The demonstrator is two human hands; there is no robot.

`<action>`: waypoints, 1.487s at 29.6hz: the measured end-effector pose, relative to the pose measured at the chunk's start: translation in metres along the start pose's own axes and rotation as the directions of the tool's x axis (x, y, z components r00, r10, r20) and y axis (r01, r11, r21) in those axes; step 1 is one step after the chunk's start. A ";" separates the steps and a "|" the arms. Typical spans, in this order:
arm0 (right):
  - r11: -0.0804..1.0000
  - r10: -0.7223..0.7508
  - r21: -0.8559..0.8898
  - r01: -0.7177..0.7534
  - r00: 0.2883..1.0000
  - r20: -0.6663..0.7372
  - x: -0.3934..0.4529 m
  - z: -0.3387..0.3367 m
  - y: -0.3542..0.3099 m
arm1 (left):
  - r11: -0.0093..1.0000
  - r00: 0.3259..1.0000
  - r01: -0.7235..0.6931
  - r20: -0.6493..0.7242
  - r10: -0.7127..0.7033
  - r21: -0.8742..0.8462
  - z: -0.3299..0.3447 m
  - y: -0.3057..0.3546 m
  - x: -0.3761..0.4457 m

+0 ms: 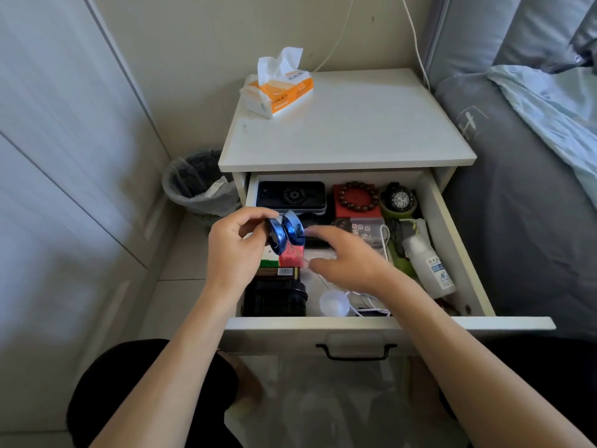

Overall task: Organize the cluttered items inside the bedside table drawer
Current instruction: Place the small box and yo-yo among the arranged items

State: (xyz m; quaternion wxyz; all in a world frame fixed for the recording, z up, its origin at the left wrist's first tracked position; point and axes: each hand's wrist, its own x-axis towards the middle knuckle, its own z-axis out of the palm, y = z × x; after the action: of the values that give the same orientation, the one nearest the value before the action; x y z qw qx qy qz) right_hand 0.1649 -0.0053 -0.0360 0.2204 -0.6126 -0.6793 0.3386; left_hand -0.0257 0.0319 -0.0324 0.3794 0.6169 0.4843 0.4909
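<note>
Over the left edge of the open drawer [452, 240], the left hand [235, 250] pinches a shiny blue yo-yo [286, 232] between thumb and curled fingers, holding it above the drawer's contents. The right hand [347, 257] hovers over the middle of the drawer with its fingers spread and relaxed, gripping nothing; it looks blurred.

Along the back edge of the drawer lie a black rectangular case [290, 195] at the left corner, a red box [353, 202] with a dark bead bracelet [358, 196] on top in the middle, and a black wristwatch [400, 198] on a green holder toward the right corner. Just in front of the red box sits a small clear bag of dice [366, 231]. Against the right edge lies a white bottle [431, 270] with a printed label. At the front left corner stands a black round tin [274, 299], with a dark barcode box [279, 273] just behind it and a red pack [292, 257] below the yo-yo. Near the front edge, a small white scoop [334, 302] rests beside a white cable [371, 305].

The bedside table [349, 134] carries an orange-and-white tissue pack [281, 85] at the back left corner of its top. A lined waste bin [200, 185] stands on the floor to the table's left, and a grey bed [517, 189] lies to its right.
</note>
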 end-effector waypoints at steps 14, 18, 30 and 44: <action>0.974 -0.024 0.221 0.039 0.997 -0.072 0.014 -0.027 -0.012 | 0.927 0.948 0.310 0.008 -0.319 0.211 -0.016 -0.007 0.009; 0.993 -0.086 0.080 0.087 0.996 -0.013 0.023 -0.033 -0.029 | 0.872 0.959 0.213 0.078 -0.273 0.442 -0.013 -0.003 0.006; 0.997 -0.079 0.009 0.078 0.996 0.038 0.010 -0.026 -0.026 | 0.933 0.904 -0.086 0.422 -0.074 0.349 0.009 0.007 -0.010; 0.974 0.042 -0.226 -0.029 0.998 0.049 0.001 -0.001 0.041 | 0.976 0.957 0.214 0.207 -0.204 -0.030 0.007 0.015 -0.004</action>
State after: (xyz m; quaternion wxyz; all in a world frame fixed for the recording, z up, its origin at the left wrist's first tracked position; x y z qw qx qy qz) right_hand 0.1932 -0.0033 -0.0655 0.1252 -0.6364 -0.7079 0.2797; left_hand -0.0156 0.0246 -0.0208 0.4923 0.5989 0.4928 0.3952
